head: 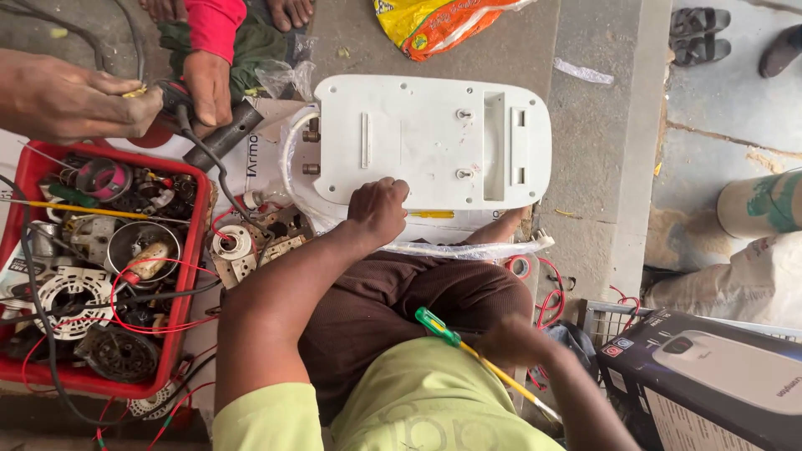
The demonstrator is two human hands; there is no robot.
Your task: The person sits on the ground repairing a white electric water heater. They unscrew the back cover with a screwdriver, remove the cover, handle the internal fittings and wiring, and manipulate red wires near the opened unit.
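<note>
A white rounded appliance casing (418,142) lies back-up on the ground in front of me, with two brass pipe stubs (311,150) on its left side. My left hand (378,209) rests on its near edge, fingers curled over the rim. My right hand (511,341) is down by my lap and grips a screwdriver (436,322) with a green handle and a yellow shaft, held slanting across my light green shirt. My brown trousers fill the space between the hands.
A red crate (194,276) of motor parts, coils and red wires stands at the left. Another person's two hands (205,83) hold a corded tool above it. A dark carton (702,384) sits at the lower right, an orange-yellow bag (434,25) at the top, and sandals (700,35) at the top right.
</note>
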